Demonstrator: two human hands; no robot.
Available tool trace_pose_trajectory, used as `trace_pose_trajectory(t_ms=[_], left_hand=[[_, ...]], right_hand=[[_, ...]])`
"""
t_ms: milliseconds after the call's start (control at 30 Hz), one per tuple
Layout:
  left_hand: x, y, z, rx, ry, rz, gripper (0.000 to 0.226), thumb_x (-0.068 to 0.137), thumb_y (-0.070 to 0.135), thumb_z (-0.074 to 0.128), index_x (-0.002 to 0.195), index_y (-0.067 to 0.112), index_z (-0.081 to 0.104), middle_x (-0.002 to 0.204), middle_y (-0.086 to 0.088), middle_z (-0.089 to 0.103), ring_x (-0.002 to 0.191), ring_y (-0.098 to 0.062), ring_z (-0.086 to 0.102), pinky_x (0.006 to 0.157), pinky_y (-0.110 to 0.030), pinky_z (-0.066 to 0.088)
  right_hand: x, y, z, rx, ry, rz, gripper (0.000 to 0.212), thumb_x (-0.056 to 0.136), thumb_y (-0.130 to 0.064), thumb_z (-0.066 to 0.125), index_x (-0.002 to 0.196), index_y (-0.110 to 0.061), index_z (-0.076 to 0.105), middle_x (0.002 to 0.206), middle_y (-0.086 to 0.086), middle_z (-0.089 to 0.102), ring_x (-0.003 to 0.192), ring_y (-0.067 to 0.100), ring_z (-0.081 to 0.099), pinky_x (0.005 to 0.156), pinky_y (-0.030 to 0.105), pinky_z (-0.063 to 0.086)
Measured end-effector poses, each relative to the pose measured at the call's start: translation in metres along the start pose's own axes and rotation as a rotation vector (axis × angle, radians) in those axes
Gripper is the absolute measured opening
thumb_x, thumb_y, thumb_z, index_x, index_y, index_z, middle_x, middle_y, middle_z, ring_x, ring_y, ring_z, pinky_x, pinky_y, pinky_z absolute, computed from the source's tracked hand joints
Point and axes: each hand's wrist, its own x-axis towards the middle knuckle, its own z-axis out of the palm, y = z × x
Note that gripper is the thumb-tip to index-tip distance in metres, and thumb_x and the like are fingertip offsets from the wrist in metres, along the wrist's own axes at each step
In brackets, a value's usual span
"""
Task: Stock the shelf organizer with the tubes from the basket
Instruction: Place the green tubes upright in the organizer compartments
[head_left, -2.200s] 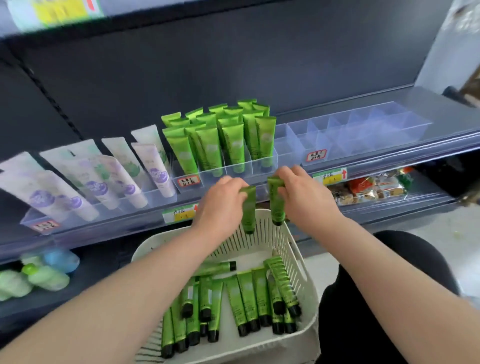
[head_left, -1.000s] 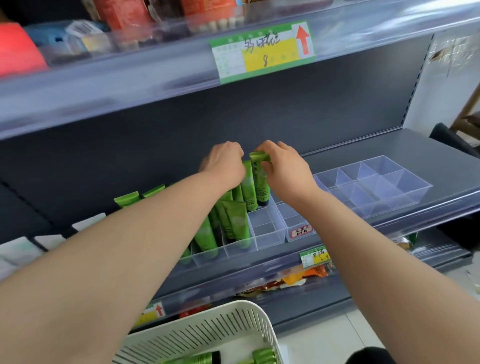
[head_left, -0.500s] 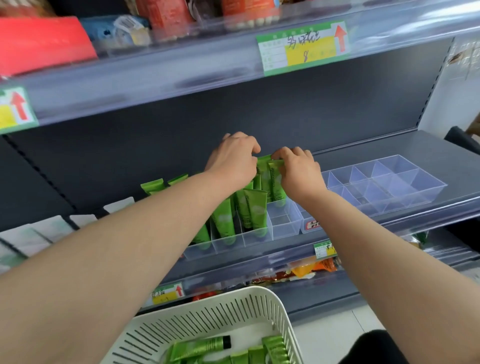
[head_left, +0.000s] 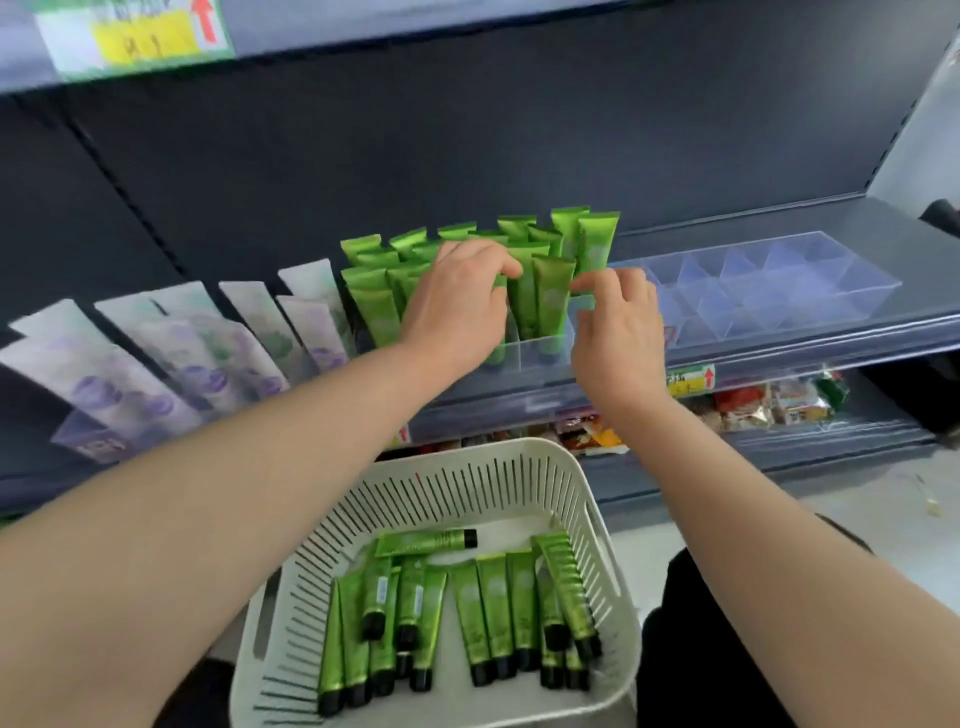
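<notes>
Shelving step: green tubes (head_left: 550, 301) seated in organizer (head_left: 540, 358).
Our left hand (head_left: 457, 312) curled over them, grip unclear; right hand (head_left: 618, 327) hung loose, empty. Next, we judged: more from basket (head_left: 519, 452).

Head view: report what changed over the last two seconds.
Both hands rose from the basket to the shelf organizer, carrying green tubes. The right hand has let go and drawn back, open; the left hand still seems to grip one. Basket and purple tubes stayed put.
</notes>
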Motion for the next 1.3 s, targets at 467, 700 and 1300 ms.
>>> trace_pose_trajectory(t_ms=[467,700,1300], left_hand=[[-0.172,-0.083,0.065,-0.007,-0.343,-0.308,0.028,0.096,0.008,0.048,0.115,0.022,0.064,0.125,0.008,0.058,0.121,-0.012,0.045,0.103,-0.028,0.035],[-0.213,-0.115,0.11,0.012,-0.604,-0.433,0.033,0.095,0.008,0.054,0.124,0.023,0.06,0.131,0.006,0.056,0.125,-0.012,0.045,0.104,-0.028,0.038],[-0.215,-0.122,0.174,0.124,-0.898,-0.349,0.037,0.084,-0.007,0.052,0.112,0.016,0.064,0.106,-0.006,0.062,0.101,-0.023,0.059,0.083,-0.037,0.052]], right_hand=[[-0.168,-0.006,0.086,-0.153,-0.883,0.01,0.047,0.083,0.002,0.053,0.123,-0.021,0.051,0.123,0.001,0.047,0.116,0.022,0.043,0.094,0.035,0.04],[-0.198,0.01,0.132,-0.392,-1.221,-0.063,0.056,0.084,-0.003,0.053,0.137,-0.018,0.04,0.137,0.006,0.044,0.129,0.027,0.035,0.107,0.044,0.03],[-0.178,0.015,0.152,-0.352,-1.456,0.045,0.045,0.085,-0.035,0.068,0.126,-0.02,0.057,0.122,0.005,0.058,0.112,0.024,0.053,0.092,0.033,0.046]])
